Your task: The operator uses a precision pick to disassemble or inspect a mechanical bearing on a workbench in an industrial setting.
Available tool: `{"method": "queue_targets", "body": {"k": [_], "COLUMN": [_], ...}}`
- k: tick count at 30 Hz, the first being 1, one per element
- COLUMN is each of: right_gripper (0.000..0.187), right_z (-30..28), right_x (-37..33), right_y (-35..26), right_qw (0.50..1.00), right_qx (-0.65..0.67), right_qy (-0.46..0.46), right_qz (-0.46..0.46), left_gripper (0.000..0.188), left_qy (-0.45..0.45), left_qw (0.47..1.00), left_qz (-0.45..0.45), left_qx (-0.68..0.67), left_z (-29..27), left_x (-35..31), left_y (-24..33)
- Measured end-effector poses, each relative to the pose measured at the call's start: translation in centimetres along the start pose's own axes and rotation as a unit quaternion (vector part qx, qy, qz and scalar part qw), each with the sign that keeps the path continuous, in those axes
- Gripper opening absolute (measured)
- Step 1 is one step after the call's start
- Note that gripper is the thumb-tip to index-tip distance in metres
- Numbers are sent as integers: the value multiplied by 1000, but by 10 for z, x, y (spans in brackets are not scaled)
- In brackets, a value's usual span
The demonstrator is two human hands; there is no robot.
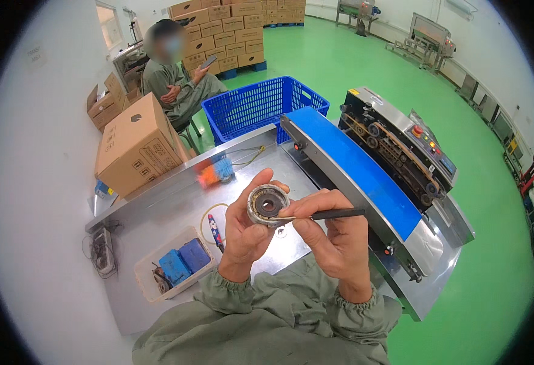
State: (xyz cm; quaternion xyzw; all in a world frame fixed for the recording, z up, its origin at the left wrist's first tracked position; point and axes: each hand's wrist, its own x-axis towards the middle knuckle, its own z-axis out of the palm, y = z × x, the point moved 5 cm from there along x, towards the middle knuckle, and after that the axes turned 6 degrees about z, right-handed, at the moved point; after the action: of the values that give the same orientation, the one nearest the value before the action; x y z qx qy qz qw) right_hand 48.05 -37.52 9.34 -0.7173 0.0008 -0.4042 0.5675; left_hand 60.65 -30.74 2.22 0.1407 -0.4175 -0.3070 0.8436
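Raised over the metal table, my left hand (244, 230) grips a round metal wheel (261, 205) by its edge. The wheel has a silver rim, a brassy inner ring and a dark hub with a hole in the middle. Between the thumb and fingers of my right hand (335, 238) is a slim tool with a black handle (341, 213). Its thin tip lies against the wheel's near right side, where my right fingertips also come close to the rim. Whether the tip enters the ring I cannot tell.
Below on the metal table (175, 219) are a white tray (151, 292) with blue blocks, a marker-like tool (216, 231) and an orange-and-blue brush (215, 173). A blue-belt conveyor machine (358, 170) stands right. Beyond are a blue crate (242, 112), cartons (136, 143) and a seated person (169, 79) holding a phone.
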Motion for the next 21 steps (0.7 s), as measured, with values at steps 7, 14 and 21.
{"method": "queue_targets", "body": {"k": [7,14,21], "right_gripper": [15,15,18], "right_z": [-4,-6,-8], "right_x": [0,0,-19], "right_y": [4,1,-21], "right_qw": [1000,1000,968], "right_qx": [5,11,-122], "right_qy": [3,13,158], "right_qz": [4,-3,-153], "left_gripper": [86,85,80], "left_qy": [-6,-2,31], "left_qw": [1000,1000,998], "left_qz": [10,6,31], "left_qx": [-14,-18,-48], "left_z": [1,4,3], "left_x": [2,4,10], "left_y": [-2,-4,-2]}}
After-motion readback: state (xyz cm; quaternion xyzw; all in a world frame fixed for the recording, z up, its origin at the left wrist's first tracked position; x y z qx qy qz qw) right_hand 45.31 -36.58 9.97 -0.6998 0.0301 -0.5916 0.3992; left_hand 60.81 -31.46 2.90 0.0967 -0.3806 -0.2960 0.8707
